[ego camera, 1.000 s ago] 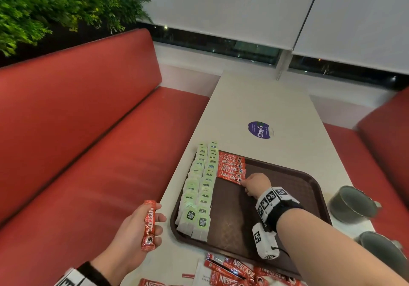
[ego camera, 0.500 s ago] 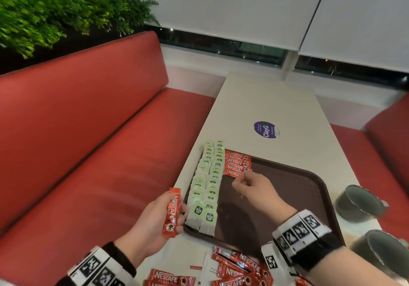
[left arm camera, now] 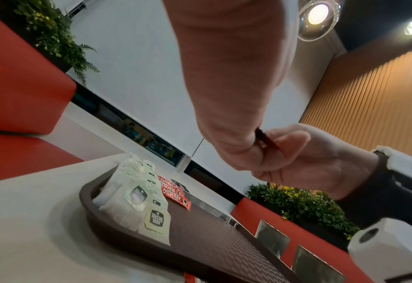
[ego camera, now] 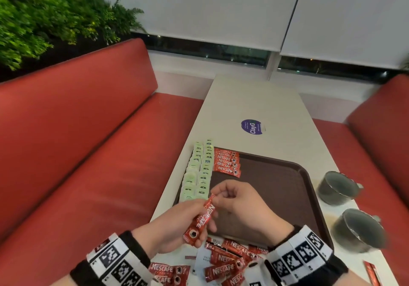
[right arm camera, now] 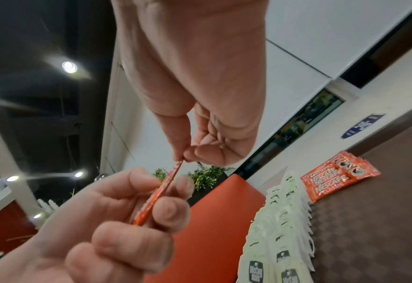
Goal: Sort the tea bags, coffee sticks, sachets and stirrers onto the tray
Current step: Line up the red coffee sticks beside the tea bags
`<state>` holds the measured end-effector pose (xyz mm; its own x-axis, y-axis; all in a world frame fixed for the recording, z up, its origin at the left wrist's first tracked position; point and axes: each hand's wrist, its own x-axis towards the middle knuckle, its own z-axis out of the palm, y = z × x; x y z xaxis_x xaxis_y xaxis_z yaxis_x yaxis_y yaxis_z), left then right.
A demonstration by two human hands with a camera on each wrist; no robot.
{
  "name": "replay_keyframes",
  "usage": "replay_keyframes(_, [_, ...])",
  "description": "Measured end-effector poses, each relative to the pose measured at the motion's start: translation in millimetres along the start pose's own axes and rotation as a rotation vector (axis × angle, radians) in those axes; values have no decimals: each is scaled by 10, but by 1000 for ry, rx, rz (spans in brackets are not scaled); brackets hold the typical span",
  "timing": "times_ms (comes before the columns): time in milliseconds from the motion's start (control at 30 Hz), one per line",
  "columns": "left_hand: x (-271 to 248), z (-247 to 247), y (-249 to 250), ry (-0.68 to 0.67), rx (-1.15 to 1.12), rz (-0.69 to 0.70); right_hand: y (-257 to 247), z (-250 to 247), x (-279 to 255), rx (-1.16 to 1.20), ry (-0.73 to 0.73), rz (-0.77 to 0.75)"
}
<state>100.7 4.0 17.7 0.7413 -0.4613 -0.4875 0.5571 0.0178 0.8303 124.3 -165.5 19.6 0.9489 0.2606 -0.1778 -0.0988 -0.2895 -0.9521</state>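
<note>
Now my left hand (ego camera: 177, 226) grips a coffee stick (ego camera: 200, 219) above the tray (ego camera: 305, 175) while my right hand (ego camera: 239, 204) pinches its top end; I'd release left only once that pinch is firm

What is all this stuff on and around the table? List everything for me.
Tray: one, dark brown, on the table.
Tea bags: two overlapping rows, pale green, along the tray's left edge; too many to count.
Coffee sticks on tray: a small overlapping stack, red, far left part beside the tea bags.
Held coffee stick: one, red, above the tray's near left corner.
Loose coffee sticks: a red pile, on the table at the near edge.
Mugs: two, dark grey, right of the tray.
Sticker: one, purple, on the table beyond the tray.
Table: one, white.
Benches: red, both sides.
Plants: green, behind the left bench.
Left hand: grips the held stick.
Right hand: pinches its top end.
</note>
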Motion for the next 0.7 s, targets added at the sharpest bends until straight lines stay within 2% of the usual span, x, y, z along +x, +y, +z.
replay_keyframes(133, [-63, -25, -6, -2, 82, 29, 10, -185, -122, 37, 113, -8])
replay_keyframes(333, [-91, -2, -50, 40, 107, 96, 61, -344, -324, 141, 182, 15])
replay_keyframes(500, [-32, 107, -45, 97, 54, 171, 58, -197, -426, 179, 117, 42])
replay_keyframes(600, [-6, 179, -53, 88, 101, 170, 61, -67, -419, 172, 88, 34])
replay_keyframes(700, [-2, 168, -64, 142, 209, 201, 30, -47, -402, 115, 103, 28])
